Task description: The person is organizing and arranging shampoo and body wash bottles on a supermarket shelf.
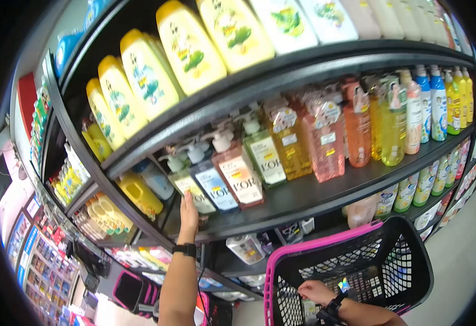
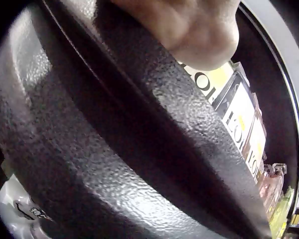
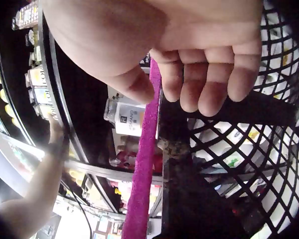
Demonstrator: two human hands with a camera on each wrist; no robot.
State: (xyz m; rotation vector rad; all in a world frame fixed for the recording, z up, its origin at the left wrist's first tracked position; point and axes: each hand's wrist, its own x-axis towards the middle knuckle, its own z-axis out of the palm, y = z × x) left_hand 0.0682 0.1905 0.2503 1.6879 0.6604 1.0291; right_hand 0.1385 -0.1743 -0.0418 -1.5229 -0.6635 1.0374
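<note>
My left hand (image 1: 189,214) is at the front edge of the middle shelf, against the lower part of a green pump bottle (image 1: 197,191). One digit points up along the bottle's face; the other fingers are hidden. In the left wrist view only the base of that hand (image 2: 204,35) shows, above the shelf edge. A blue pump bottle (image 1: 216,182) and a pink one (image 1: 239,174) stand to the right. My right hand (image 1: 318,292) hovers over the black shopping basket (image 1: 420,266), its fingers loosely curled with nothing held in the right wrist view.
The basket's pink rim (image 1: 325,239) sits just below the shelf edge (image 1: 297,204). More pump bottles (image 1: 325,141) line the middle shelf, and large yellow bottles (image 1: 189,43) fill the one above. A white-labelled bottle (image 1: 245,249) stands on the lower shelf.
</note>
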